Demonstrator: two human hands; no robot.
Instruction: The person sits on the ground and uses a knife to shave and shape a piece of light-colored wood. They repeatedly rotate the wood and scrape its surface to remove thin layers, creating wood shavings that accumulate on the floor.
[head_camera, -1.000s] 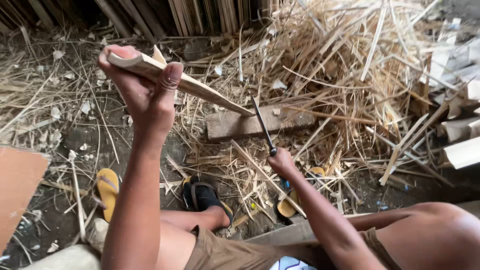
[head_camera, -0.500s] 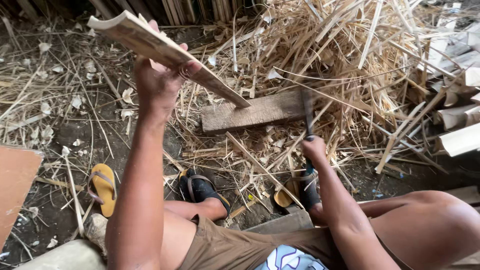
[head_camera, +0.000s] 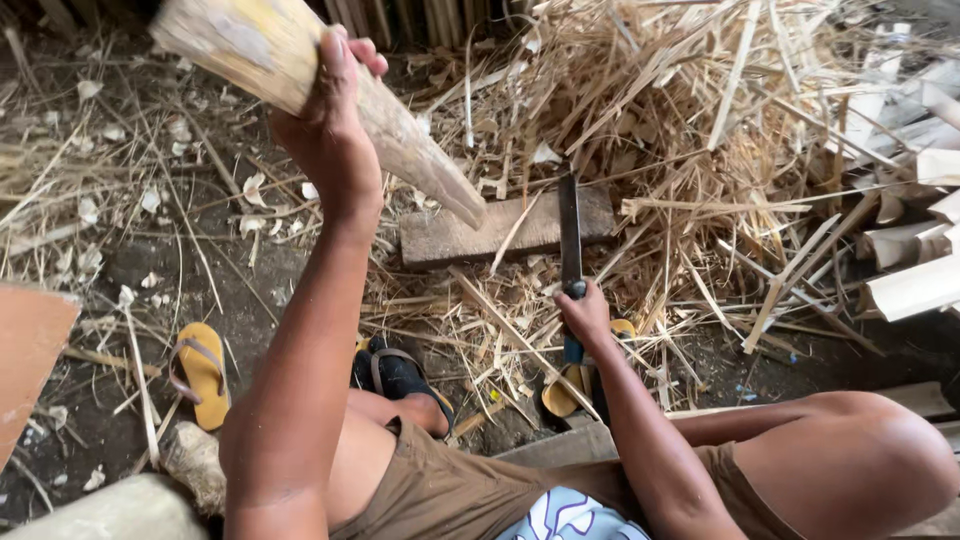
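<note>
My left hand (head_camera: 325, 125) is raised and grips a thick pale piece of split bamboo (head_camera: 410, 150), whose tapered lower end points down at a flat wooden block (head_camera: 470, 235) on the ground. My right hand (head_camera: 585, 315) holds the dark handle of a long knife (head_camera: 570, 225); its blade lies upright over the right part of the block. Thin bamboo strips and shavings cover the ground around the block.
A big heap of bamboo slivers (head_camera: 720, 130) fills the upper right, with cut bamboo pieces (head_camera: 915, 285) at the right edge. Yellow sandals (head_camera: 200, 370) and a black sandal (head_camera: 400, 375) lie near my feet. An orange board (head_camera: 30, 350) sits at left.
My left hand has lifted the bamboo piece closer to the camera. My right hand with the knife has shifted right and lowered, the blade now over the block.
</note>
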